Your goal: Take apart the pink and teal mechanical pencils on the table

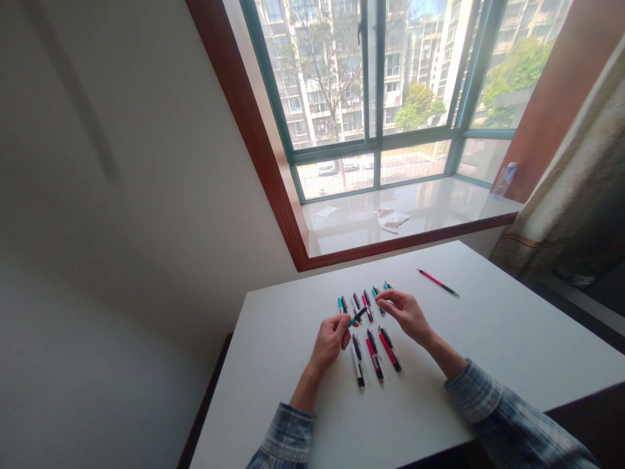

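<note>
Left grip (332, 342) closed on teal pen (358, 317), end hidden; right grip (405, 314) curled, empty.

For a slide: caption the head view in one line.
Left hand holds a teal pen over rows of pens on a white table, right hand nearby.

Daylight pours through the window (375, 85), washing out the buildings outside and throwing glare across the sill (410, 208). The table (488, 312) looks pale and evenly lit, while the wall (122, 260) falls into dim grey shade. Wide-angle distortion bends lines toward the edges, the curtain (576, 176) looks dark and soft, and the pens (375, 358) show slight blur.
</note>
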A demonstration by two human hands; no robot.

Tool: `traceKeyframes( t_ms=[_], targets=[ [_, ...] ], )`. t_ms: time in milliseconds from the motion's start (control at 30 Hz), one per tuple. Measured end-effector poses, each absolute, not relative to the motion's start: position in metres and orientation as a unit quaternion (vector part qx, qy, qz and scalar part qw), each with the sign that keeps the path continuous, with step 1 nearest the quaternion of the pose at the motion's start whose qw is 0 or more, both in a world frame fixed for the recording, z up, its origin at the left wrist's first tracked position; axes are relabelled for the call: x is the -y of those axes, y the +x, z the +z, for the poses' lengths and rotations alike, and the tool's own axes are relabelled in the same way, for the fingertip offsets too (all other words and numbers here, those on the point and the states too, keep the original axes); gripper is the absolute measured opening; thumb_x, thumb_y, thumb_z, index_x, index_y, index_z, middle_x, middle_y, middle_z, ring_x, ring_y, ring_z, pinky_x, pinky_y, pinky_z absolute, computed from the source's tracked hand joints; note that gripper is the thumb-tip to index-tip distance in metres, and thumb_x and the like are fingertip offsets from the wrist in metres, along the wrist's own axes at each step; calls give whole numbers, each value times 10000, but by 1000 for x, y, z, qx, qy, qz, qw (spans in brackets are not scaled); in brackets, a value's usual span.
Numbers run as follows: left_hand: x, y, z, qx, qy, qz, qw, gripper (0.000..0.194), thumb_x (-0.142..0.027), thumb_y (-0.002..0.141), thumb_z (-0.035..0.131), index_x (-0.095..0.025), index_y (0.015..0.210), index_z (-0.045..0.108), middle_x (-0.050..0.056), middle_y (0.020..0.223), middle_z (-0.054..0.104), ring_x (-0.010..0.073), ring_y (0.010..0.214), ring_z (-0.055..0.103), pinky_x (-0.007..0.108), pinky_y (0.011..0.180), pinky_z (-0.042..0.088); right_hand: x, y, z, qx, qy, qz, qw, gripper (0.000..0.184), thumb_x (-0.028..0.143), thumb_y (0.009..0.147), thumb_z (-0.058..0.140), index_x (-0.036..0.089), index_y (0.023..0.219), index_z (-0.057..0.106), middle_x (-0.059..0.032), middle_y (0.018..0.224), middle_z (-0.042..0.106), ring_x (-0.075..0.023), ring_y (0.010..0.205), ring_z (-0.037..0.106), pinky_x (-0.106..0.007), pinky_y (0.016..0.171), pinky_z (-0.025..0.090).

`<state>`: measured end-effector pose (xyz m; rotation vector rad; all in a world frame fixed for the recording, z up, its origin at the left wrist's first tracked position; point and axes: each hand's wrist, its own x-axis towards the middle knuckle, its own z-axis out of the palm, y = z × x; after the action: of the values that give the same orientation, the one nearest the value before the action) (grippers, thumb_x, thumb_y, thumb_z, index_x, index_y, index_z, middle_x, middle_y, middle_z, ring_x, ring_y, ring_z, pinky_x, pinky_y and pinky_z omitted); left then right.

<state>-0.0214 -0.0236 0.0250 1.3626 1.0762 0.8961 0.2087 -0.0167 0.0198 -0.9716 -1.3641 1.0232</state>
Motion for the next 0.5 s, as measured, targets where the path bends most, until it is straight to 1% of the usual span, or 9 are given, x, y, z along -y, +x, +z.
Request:
traceKeyframes(
  t_ms=[133, 200, 267, 333, 400, 500],
  targets=[
    [25, -21, 35, -403, 511, 459, 605, 470, -594, 871, 663, -125, 884, 687, -20, 606, 536, 99, 539, 433, 240, 567, 347, 18, 225, 17, 551, -446, 399, 582, 353, 513, 852, 731, 186, 984, 731, -93, 992, 752, -247, 937, 698, -389, 857, 584],
    [26, -22, 40, -370, 482, 490, 626, 423, -552, 861, 702, -132, 901, 676, 17, 729, 588, 115, 623, 485, 254, 631, 400, 23, 233, 14, 564, -461, 371, 576, 354, 509, 858, 725, 183, 996, 722, -101, 997, 751, -245, 913, 698, -393, 844, 593],
    [27, -22, 43, -349, 472, 500, 637, 373, -503, 865, 723, -138, 930, 673, 42, 825, 615, 127, 693, 516, 264, 691, 429, 30, 240, 11, 597, -483, 329, 549, 326, 494, 880, 705, 189, 993, 724, -97, 970, 754, -237, 852, 691, -393, 808, 595],
    [28, -22, 44, -340, 472, 501, 641, 335, -464, 877, 723, -142, 955, 672, 44, 853, 617, 128, 719, 519, 262, 718, 433, 39, 245, 9, 635, -506, 280, 512, 278, 470, 905, 683, 204, 964, 738, -83, 919, 755, -233, 799, 680, -396, 778, 583],
    [29, -22, 43, -340, 471, 501, 642, 314, -445, 882, 722, -144, 953, 670, 34, 839, 609, 124, 714, 513, 259, 721, 430, 46, 248, 7, 665, -516, 244, 481, 236, 440, 925, 664, 220, 933, 750, -74, 891, 752, -236, 782, 672, -397, 761, 568],
    [29, -22, 42, -345, 468, 503, 639, 311, -448, 870, 731, -149, 926, 667, 24, 823, 602, 118, 696, 504, 259, 708, 426, 51, 250, 6, 696, -508, 222, 456, 208, 394, 955, 622, 243, 949, 765, -75, 933, 751, -244, 817, 677, -395, 765, 561]
  ],
)
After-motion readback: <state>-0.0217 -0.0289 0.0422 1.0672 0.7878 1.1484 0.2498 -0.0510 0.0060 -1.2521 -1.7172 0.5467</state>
